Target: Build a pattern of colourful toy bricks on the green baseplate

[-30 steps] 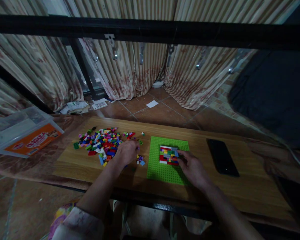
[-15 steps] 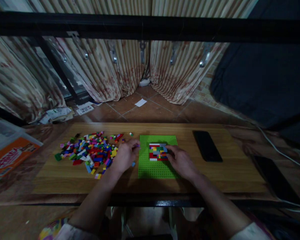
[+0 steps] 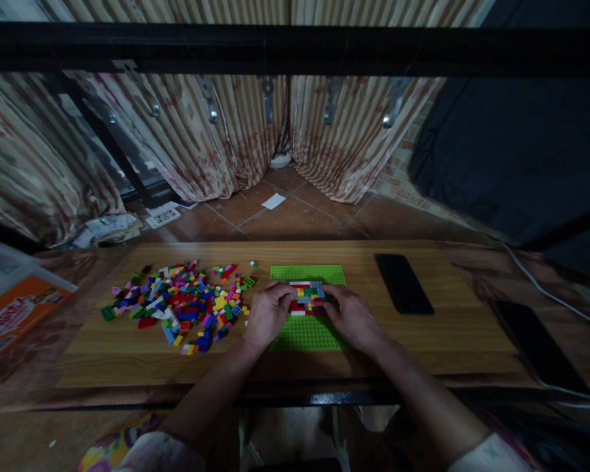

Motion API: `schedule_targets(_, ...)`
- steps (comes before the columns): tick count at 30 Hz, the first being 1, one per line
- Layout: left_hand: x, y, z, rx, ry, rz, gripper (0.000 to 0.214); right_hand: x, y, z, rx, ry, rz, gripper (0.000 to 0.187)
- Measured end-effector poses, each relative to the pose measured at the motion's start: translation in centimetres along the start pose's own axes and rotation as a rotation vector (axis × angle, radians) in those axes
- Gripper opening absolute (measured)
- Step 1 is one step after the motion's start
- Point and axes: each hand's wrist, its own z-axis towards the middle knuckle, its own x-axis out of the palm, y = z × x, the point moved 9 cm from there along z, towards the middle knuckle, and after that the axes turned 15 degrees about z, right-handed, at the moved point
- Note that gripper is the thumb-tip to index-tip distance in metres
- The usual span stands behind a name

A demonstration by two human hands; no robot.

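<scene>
On the green studded baseplate (image 3: pixel 307 337) sits a low rectangular build of toy bricks (image 3: pixel 307 298) in red, white, yellow, green, blue and grey. My left hand (image 3: pixel 270 311) is at the left side of this build, its thumb and fingers pinched together; the small toy brick at the fingertips is mostly hidden now. At the right side, my right hand (image 3: pixel 351 314) has its thumb and index finger curled against the build's edge. A spread pile of loose toy bricks (image 3: pixel 181 305) in many colours lies left of the baseplate.
A black phone (image 3: pixel 404 284) lies on the wooden board (image 3: pixel 452 354), right of the baseplate. Another dark device (image 3: pixel 541 347) with a cable is farther right. A clear box with an orange label (image 3: pixel 19 314) stands at far left. A black bar (image 3: pixel 295 52) crosses ahead.
My left hand has moved right, from the baseplate's left edge to the build, carrying a small purplish brick. My right hand stays at the build's right side. The view has shifted slightly.
</scene>
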Motion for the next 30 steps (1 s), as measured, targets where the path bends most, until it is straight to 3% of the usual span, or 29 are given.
schedule_targets(9, 1.5, 1.0, -0.1, -0.061, 0.073, 0.072, 0.016, 0.0, 0.2, -0.2, -0.011, -0.002, 0.029, 0.034)
schedule_targets(18, 1.9, 1.7, -0.3, -0.127, 0.068, 0.087, 0.010, 0.0, -0.1, -0.1, -0.003, -0.005, 0.012, 0.034)
schedule_targets(22, 1.9, 0.8, -0.3, -0.034, 0.100, 0.221, 0.017, 0.0, -0.1, -0.1, 0.005, -0.008, 0.013, 0.033)
schedule_targets(30, 2.9, -0.9, -1.5, 0.048, 0.298, 0.601, 0.028, 0.0, 0.2, -0.1, -0.007, 0.000, 0.008, 0.034)
